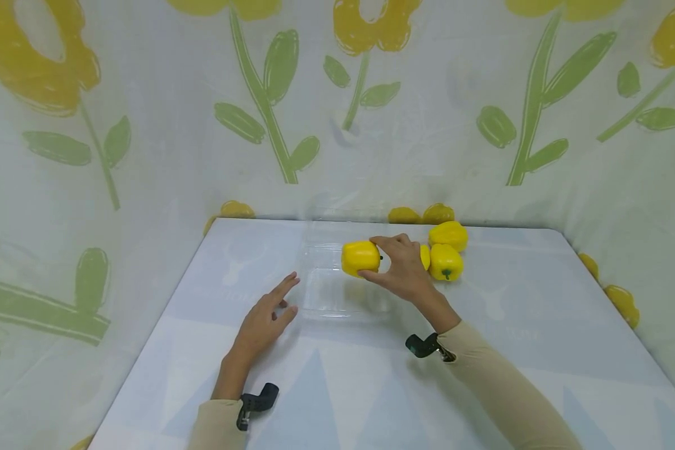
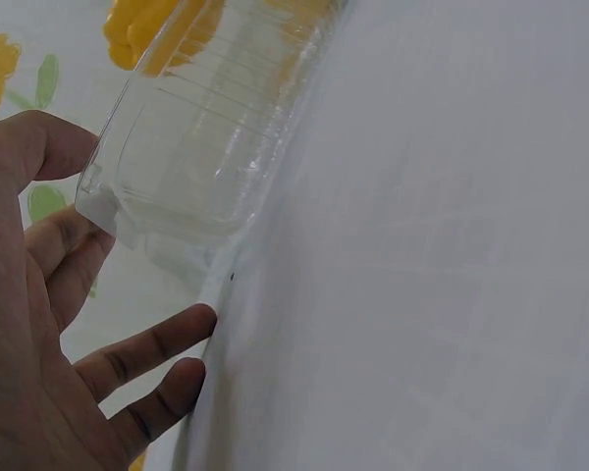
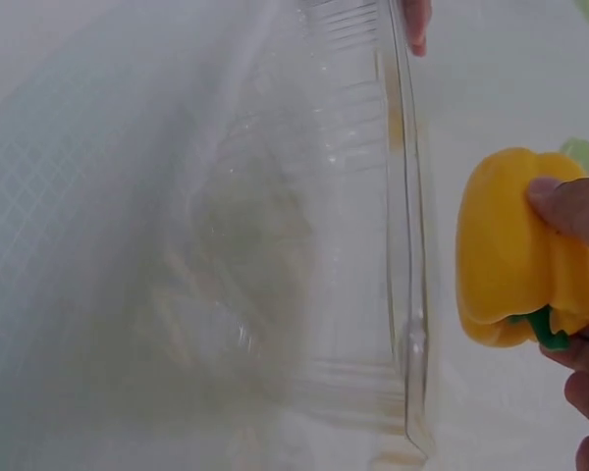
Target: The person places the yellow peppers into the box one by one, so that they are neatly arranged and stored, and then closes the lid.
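My right hand (image 1: 402,265) pinches a yellow bell pepper (image 1: 360,258) between thumb and fingers, above a clear plastic container (image 1: 337,312). In the right wrist view the held bell pepper (image 3: 506,245) shows a green stem and hangs beside the container's rim (image 3: 412,294). My left hand (image 1: 263,322) is at the container's left side, fingers extended and loosely spread. The left wrist view has the thumb and a finger of the left hand (image 2: 39,294) close by the container's corner (image 2: 157,186); whether they touch it is hard to tell.
Two more yellow bell peppers (image 1: 449,235) lie right of the container near the table's back edge, with another yellow one (image 1: 425,257) partly hidden behind the right hand. The white table (image 1: 337,387) has pale blue triangles. A flower-patterned curtain (image 1: 416,150) hangs behind it.
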Tool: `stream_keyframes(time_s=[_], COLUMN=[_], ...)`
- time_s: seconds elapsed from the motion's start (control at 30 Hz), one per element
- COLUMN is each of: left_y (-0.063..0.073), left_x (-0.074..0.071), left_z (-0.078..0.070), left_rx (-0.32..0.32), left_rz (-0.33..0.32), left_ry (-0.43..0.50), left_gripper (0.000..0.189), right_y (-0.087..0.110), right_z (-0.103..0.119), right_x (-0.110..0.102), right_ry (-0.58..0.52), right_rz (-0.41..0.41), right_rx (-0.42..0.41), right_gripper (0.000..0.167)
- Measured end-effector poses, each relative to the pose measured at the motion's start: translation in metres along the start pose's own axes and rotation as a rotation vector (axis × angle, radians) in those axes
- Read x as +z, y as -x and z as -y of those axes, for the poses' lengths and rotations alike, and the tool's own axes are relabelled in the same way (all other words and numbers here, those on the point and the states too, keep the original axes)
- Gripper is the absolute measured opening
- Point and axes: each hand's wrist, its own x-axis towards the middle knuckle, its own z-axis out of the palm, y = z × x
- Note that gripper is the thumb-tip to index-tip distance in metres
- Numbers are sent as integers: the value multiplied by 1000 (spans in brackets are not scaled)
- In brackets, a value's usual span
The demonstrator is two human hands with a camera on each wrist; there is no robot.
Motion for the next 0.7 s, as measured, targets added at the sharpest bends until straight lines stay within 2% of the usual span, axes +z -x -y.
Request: stream_keyframes(time_s=[0.27,0.7], left_y=[1,0], left_x=[0,2], left_z=[-3,-4], left_rx=[-3,-20], left_rz=[-4,5], left_ry=[10,0], left_gripper=[57,58], right_y=[-2,-8], right_z=[8,13], right_x=[8,23], right_ry=[-3,-1], right_rz=[24,42], right_rx=[17,-1], right_gripper=[72,73])
